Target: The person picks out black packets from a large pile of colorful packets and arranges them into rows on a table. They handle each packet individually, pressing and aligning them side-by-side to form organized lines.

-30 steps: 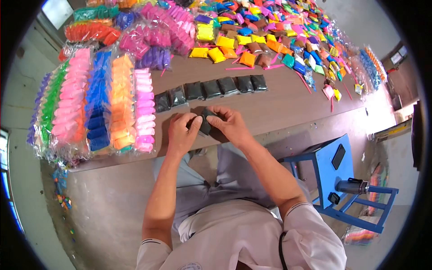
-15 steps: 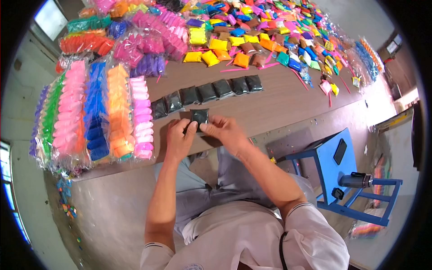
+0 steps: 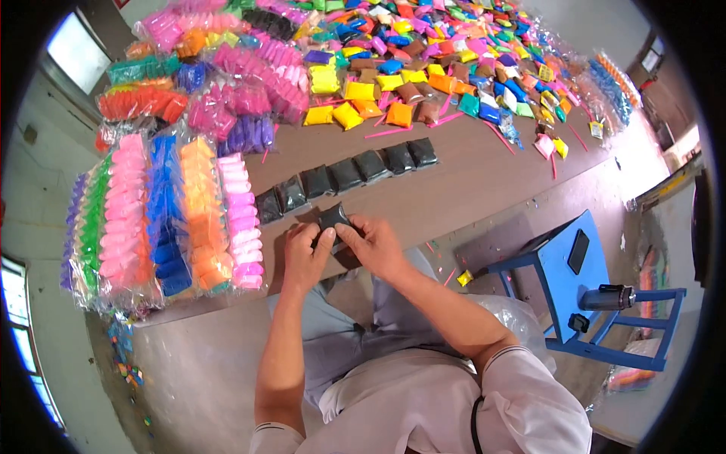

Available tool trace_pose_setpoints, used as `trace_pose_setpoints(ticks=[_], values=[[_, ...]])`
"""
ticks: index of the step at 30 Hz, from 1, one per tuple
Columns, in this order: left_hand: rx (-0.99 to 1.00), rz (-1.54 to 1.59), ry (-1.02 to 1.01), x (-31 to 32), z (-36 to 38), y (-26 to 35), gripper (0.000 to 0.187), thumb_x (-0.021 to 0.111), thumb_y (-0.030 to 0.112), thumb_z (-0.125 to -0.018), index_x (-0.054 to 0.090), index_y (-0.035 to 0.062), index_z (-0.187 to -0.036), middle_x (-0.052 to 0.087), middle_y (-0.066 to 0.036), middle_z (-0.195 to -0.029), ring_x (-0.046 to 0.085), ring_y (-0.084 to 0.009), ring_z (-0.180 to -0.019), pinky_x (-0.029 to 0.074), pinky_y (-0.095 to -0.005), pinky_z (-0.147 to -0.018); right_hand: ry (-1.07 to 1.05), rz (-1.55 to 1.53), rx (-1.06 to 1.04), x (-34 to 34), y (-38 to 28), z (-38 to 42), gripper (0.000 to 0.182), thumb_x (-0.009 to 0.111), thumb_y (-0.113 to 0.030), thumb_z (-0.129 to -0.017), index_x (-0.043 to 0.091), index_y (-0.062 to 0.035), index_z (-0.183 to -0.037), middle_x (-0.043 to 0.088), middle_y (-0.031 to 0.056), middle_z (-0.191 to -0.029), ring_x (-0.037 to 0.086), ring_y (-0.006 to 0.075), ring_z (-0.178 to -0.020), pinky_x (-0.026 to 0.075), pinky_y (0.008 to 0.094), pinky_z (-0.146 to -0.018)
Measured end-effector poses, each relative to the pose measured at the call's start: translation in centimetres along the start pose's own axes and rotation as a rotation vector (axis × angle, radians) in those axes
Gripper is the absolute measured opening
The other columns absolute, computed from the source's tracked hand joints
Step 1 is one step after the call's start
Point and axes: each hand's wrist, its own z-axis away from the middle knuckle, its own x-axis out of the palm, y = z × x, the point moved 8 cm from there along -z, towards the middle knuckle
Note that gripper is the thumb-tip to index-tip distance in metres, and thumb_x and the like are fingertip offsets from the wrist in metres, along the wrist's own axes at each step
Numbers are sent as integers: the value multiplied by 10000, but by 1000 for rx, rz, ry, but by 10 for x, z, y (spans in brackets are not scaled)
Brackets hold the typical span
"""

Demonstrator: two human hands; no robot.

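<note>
Near the table's front edge, a small black packet (image 3: 333, 216) is pinched between my two hands. My left hand (image 3: 306, 248) grips its lower left side, thumb pressed against it. On its lower right side, my right hand (image 3: 373, 244) holds it with thumb and curled fingers. The packet looks like a sealed plastic pouch of soft black material. Just beyond it lies a slanting row of several similar black packets (image 3: 345, 174), side by side on the brown table (image 3: 461, 170).
Bundled strips of coloured packets (image 3: 162, 219) stand at the left. A large heap of loose coloured packets (image 3: 439, 53) covers the table's far side, with pink sticks (image 3: 501, 138) scattered before it. At right, a blue stool (image 3: 563, 261) holds a phone (image 3: 578, 251) and a bottle (image 3: 606, 298).
The view has shifted, so the table scene sits slightly lower. Both hands still grip the black packet, which is now a little more tilted.
</note>
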Motion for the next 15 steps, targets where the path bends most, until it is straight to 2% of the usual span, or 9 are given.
trace_pose_setpoints(ticks=[2, 3, 5, 6, 7, 9, 13, 15], values=[[-1, 6, 19, 2, 0, 2, 283, 670, 277, -886, 620, 21, -775, 610, -147, -764, 561, -341, -794, 413, -441, -767, 72, 219, -316, -16, -22, 3, 186, 648, -166, -944, 671, 14, -903, 642, 91, -737, 549, 169, -641, 449, 343, -597], [12, 20, 11, 4, 0, 6, 283, 670, 277, -886, 620, 21, -775, 610, -147, -764, 561, -341, -794, 413, -441, -767, 89, 231, -317, -31, -21, 2, 186, 648, -166, -944, 671, 14, -903, 642, 91, -737, 549, 169, -641, 449, 343, -597], [46, -44, 84, -2, 1, 13, 216, 684, 188, -856, 624, -2, -775, 623, -131, -740, 584, -307, -734, 449, -405, -714, 358, 405, -308, -91, -24, 1, 191, 652, -168, -935, 677, -2, -1027, 655, 132, -762, 575, 210, -679, 457, 355, -619], [54, -24, 75, 1, 2, 12, 216, 684, 188, -856, 624, -2, -775, 623, -131, -740, 584, -307, -734, 449, -405, -714, 500, 363, -325, -125, -19, -2, 209, 658, -173, -930, 666, -15, -1066, 651, 138, -759, 582, 210, -674, 460, 354, -619], [31, -17, 71, 2, 2, 7, 181, 690, 177, -842, 636, 18, -773, 631, -123, -757, 584, -310, -772, 437, -414, -749, 640, 318, -348, -160, -17, -6, 235, 664, -178, -924, 654, -28, -1105, 647, 143, -756, 590, 210, -670, 462, 353, -619], [16, -32, 77, 3, 2, 4, 142, 706, 167, -822, 647, 46, -777, 633, -107, -772, 576, -310, -811, 425, -422, -781, 735, 393, -294, -219, -26, -12, 235, 664, -176, -918, 642, -42, -1110, 650, 141, -753, 611, 215, -667, 479, 357, -633], [22, -62, 88, 3, 3, 6, 138, 709, 169, -821, 646, 53, -783, 625, -99, -775, 565, -306, -816, 423, -424, -777, 778, 566, -220, -271, -25, -36, 210, 659, -175, -917, 639, -48, -1084, 663, 135, -754, 624, 221, -664, 490, 349, -643], [9, -69, 77, 3, 3, 6, 135, 709, 168, -822, 643, 56, -787, 621, -94, -781, 559, -304, -821, 422, -425, -777, 675, 628, -253, -265, -25, -53, 199, 664, -180, -913, 643, -70, -1078, 670, 137, -753, 652, 265, -688, 502, 367, -652]])
